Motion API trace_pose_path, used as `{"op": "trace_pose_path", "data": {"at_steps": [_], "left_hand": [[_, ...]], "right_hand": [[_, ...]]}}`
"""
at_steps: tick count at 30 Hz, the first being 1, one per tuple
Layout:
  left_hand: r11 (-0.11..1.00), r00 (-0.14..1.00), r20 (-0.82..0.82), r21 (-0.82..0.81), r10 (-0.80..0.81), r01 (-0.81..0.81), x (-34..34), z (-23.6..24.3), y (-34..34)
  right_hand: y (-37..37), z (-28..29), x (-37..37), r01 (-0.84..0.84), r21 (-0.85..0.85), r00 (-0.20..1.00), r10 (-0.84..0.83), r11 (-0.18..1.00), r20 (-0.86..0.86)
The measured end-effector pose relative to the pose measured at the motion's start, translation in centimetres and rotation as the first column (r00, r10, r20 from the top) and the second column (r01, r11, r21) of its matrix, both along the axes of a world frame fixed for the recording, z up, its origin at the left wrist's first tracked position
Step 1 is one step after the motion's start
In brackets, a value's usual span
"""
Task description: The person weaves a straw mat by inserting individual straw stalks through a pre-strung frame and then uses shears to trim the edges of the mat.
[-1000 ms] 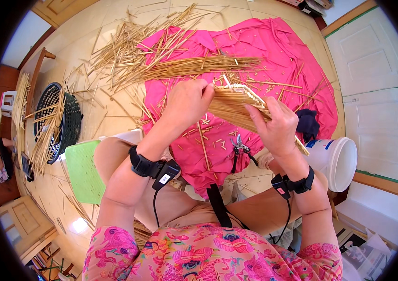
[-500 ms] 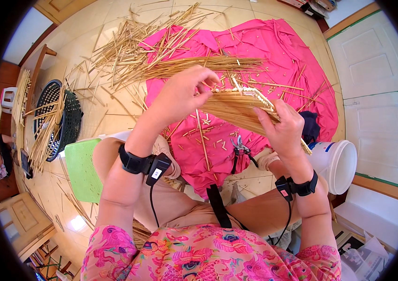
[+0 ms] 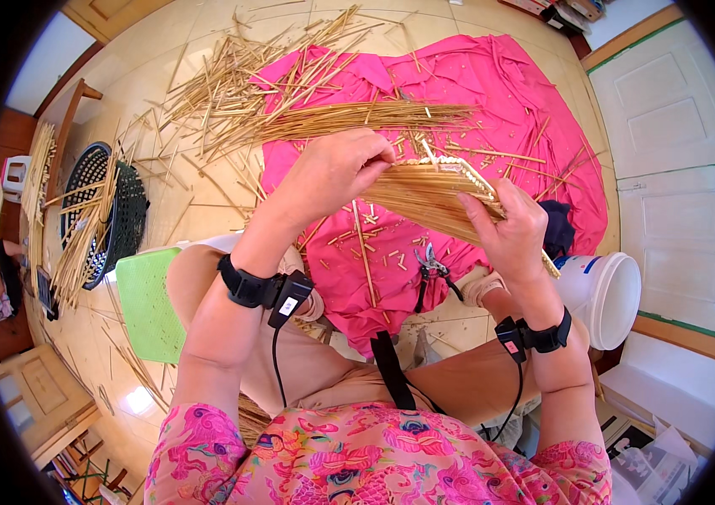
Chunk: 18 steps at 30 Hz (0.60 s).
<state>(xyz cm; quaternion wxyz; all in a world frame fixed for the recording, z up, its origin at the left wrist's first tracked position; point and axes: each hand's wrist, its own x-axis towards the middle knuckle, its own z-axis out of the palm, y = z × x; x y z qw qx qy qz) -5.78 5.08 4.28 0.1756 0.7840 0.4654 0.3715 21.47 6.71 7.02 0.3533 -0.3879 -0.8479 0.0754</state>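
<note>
A panel of straw stalks [image 3: 429,198] laid side by side is held up in front of me, its pale cut ends forming a bent far edge. My right hand [image 3: 515,223] grips its right side, thumb lying on top of the stalks. At the panel's far left corner, my left hand [image 3: 345,168] is closed in a pinch; whatever lies between its fingertips is too small to make out. One short pale piece stands up from the far edge, between the hands. Below the panel, pruning shears [image 3: 431,264] lie on the pink cloth [image 3: 563,135].
Beyond my hands lies a long bundle of stalks [image 3: 349,120], with loose straw [image 3: 231,80] heaped farther left. A dark basket [image 3: 127,223] holding stalks and a green plastic surface [image 3: 148,303] are on my left. A white bucket [image 3: 614,299] lies tipped at my right knee.
My left hand has dropped slightly nearer, and its fingers, looser before, are now pinched together at the panel's corner. The right hand and the panel have hardly moved.
</note>
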Motion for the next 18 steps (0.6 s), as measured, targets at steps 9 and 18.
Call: {"op": "trace_pose_path", "data": {"at_steps": [9, 18], "left_hand": [[0.997, 0.974, -0.217, 0.068, 0.062, -0.048, 1.1, 0.7, -1.1], [0.995, 0.978, -0.189, 0.047, 0.092, -0.085, 1.9, 0.4, -1.4]], "right_hand": [[0.0, 0.1, 0.1, 0.009, -0.01, 1.0, -0.009, 1.0, 0.012], [0.0, 0.2, 0.0, -0.004, -0.012, 1.0, 0.004, 1.0, 0.023]]}}
